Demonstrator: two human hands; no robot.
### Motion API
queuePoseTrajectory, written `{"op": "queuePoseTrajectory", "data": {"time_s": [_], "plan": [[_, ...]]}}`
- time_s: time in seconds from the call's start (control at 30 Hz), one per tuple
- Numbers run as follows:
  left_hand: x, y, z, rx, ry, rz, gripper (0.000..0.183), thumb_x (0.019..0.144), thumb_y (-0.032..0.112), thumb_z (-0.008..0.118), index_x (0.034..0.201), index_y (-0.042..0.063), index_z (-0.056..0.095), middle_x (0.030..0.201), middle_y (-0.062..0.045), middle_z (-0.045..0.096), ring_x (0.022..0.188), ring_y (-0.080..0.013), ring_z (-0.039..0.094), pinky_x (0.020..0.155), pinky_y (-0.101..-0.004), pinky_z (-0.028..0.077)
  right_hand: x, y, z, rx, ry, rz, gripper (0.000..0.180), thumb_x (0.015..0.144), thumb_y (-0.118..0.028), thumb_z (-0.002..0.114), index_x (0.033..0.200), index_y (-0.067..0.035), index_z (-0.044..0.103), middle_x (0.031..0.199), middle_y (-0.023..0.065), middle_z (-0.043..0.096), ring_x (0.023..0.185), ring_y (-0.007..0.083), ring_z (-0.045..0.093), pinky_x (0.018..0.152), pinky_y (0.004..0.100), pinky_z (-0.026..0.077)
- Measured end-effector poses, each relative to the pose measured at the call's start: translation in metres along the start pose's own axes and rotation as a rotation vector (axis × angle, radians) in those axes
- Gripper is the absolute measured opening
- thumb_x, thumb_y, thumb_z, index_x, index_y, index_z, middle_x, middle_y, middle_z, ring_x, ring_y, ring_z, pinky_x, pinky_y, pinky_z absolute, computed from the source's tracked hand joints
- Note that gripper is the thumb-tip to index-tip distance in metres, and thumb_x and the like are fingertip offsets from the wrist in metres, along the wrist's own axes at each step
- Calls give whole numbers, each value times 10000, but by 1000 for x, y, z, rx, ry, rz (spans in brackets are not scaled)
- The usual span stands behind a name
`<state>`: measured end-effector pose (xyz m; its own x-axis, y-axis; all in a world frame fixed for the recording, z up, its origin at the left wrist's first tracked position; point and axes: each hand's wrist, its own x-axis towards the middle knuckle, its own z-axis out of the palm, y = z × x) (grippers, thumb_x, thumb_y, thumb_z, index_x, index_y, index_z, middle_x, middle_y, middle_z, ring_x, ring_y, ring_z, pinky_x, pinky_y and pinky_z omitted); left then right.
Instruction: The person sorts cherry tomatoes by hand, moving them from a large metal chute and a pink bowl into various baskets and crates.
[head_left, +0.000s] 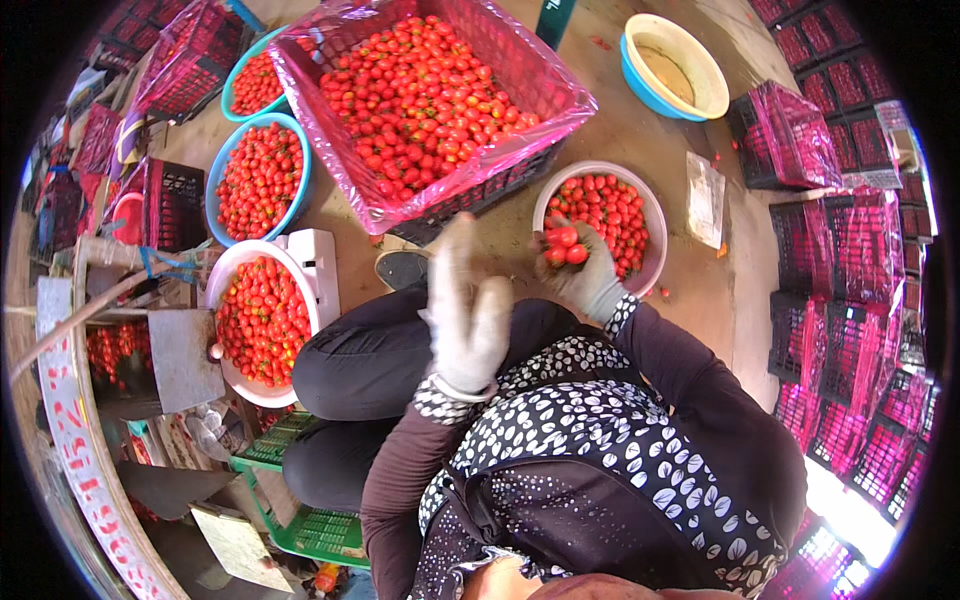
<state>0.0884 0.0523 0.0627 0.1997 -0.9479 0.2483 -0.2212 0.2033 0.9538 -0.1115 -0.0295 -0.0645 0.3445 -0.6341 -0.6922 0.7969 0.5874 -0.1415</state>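
Note:
My left hand (466, 322), in a white glove, is raised in front of my knees with fingers apart and slightly blurred; no object shows in it. My right hand (589, 270), in a soiled glove, holds several small red tomatoes (564, 245) at the near left edge of a pale round basin (655, 196). More red tomatoes (609, 214) lie inside that basin. Beyond my left hand stands a black plastic crate lined with pink film (480, 174), holding many cherry tomatoes (427, 97).
Blue basins of tomatoes (306, 169) and a pale pink basin (215, 281) on a white scale (319, 262) stand at left. Nested basins (709, 112) sit at upper right. Film-wrapped crates (802, 255) are stacked at right. A green plastic crate (322, 536) is beside my legs.

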Motion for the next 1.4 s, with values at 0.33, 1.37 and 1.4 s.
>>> {"op": "queuePoseTrajectory", "data": {"time_s": [0.33,1.37,1.4], "plan": [[-22,7,-247,0,869,-234,361,988,45,559,1342,-25,544,1389,-147,542,1243,-265,567,1042,-376,481,21,-39,-137,-729,510,-237,225,922,-235,633,1105,-104,619,1050,78,622,950,284,648,796,420,578],[-166,-243,-404,221,932,-964,169,843,176,681,822,8,686,686,15,590,583,-93,509,540,-287,414,208,317,249,-1437,-307,-412,174,887,-98,668,1013,20,693,888,58,720,760,108,647,699,267,530],[-150,-241,-407,191,931,-971,199,844,200,683,820,3,687,679,9,587,582,-99,510,547,-288,421,205,308,254,-1437,-337,-453,175,892,-91,665,1021,24,689,897,55,719,763,101,644,702,266,531]]}}
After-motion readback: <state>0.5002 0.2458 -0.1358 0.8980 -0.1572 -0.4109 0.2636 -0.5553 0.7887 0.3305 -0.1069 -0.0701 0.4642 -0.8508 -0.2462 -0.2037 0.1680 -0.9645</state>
